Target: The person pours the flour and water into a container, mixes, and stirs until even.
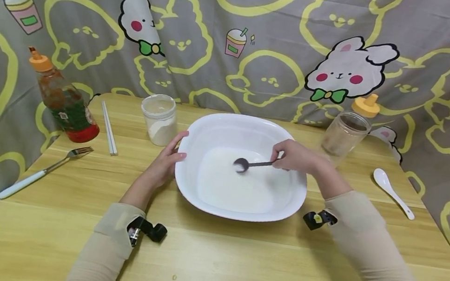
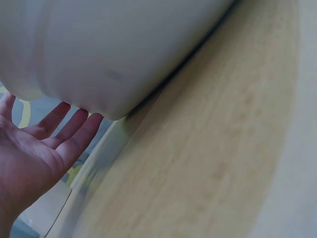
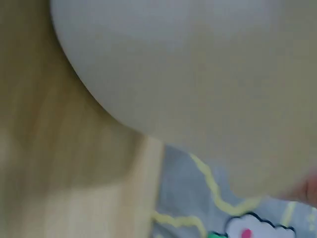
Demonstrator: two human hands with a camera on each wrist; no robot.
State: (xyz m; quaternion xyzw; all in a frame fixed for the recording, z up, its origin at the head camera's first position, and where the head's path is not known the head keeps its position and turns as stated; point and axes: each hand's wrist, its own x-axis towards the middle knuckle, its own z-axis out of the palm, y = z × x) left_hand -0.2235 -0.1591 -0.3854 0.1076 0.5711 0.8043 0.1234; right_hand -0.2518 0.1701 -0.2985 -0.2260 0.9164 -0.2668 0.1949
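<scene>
A dark metal spoon (image 1: 249, 164) was pinched by the right hand (image 1: 295, 156) inside the smooth, rounded-square white bowl (image 1: 284, 204); the left hand (image 1: 165, 161), fingers spread, was pressed against its left rim.

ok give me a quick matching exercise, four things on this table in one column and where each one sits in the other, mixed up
Things:
1. dark metal spoon
2. white ceramic soup spoon
3. white-handled metal fork
4. clear plastic jar of white powder

Places:
A. on the wooden table at the far right
B. just behind the left hand, left of the white square bowl
C. in the right hand, its tip inside the bowl
D. at the table's left edge, in front of the orange-capped sauce bottle

Pairs: 1-C, 2-A, 3-D, 4-B
</scene>
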